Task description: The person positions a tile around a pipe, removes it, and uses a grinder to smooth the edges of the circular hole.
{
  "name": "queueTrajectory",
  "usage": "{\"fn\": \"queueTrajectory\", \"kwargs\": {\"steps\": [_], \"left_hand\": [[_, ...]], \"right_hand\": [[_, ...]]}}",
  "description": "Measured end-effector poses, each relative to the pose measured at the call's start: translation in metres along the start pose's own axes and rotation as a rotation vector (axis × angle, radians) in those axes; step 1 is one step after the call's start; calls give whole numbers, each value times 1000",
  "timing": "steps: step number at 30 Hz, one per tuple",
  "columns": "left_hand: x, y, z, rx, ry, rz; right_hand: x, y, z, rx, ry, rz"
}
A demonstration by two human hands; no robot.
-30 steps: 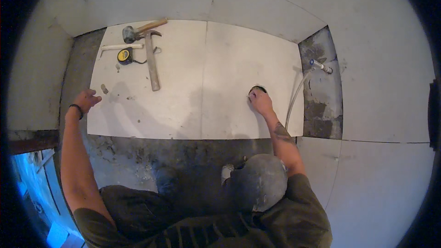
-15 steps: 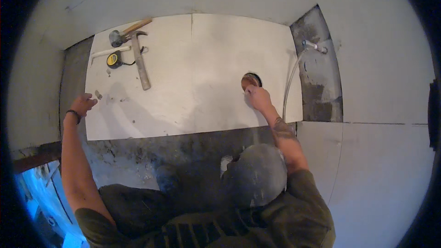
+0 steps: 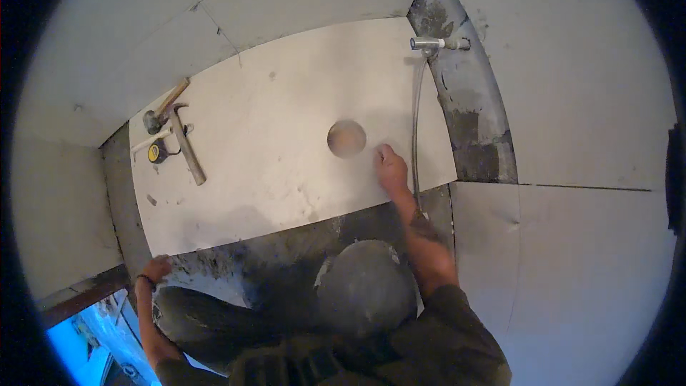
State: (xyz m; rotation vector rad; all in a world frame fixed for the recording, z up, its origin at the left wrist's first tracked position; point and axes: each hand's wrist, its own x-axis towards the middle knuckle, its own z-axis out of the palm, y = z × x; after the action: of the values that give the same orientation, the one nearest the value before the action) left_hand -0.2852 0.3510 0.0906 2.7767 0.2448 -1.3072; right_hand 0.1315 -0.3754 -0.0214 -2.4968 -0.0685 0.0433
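My right hand (image 3: 390, 170) rests on the cream board (image 3: 261, 114), just right of a round opening (image 3: 346, 139) whose blurred brownish inside I cannot make out. Its fingers are curled closed, hiding whatever they may hold. My left hand (image 3: 156, 269) is low at the board's near-left edge, its fingers too dim and small to read. Above it on the board lie a mallet (image 3: 153, 120), a claw hammer (image 3: 189, 146), a pale-handled tool (image 3: 153, 140) and a yellow-and-black tape measure (image 3: 156, 152). A chrome valve (image 3: 429, 43) with a grey hose (image 3: 416, 121) is at the right.
Large pale tiles (image 3: 572, 114) surround the board on the back and sides. A dark concrete strip (image 3: 477, 150) runs along its right. My grey-clad knee (image 3: 364, 286) is at the near edge, and blue-lit clutter (image 3: 93, 339) shows at lower left.
My right hand has drawn off the round opening to its right. My left hand has come down toward the near edge and drawn in. The view has turned and shifted.
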Motion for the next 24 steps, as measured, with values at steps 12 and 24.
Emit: {"fn": "queueTrajectory", "kwargs": {"steps": [12, 24], "left_hand": [[-29, 51, -63, 250, 224, 283], [-75, 63, -73, -164, -174, -97]], "right_hand": [[-1, -28, -13, 73, 76, -71], [-24, -57, -23, 264, -54, -73]]}}
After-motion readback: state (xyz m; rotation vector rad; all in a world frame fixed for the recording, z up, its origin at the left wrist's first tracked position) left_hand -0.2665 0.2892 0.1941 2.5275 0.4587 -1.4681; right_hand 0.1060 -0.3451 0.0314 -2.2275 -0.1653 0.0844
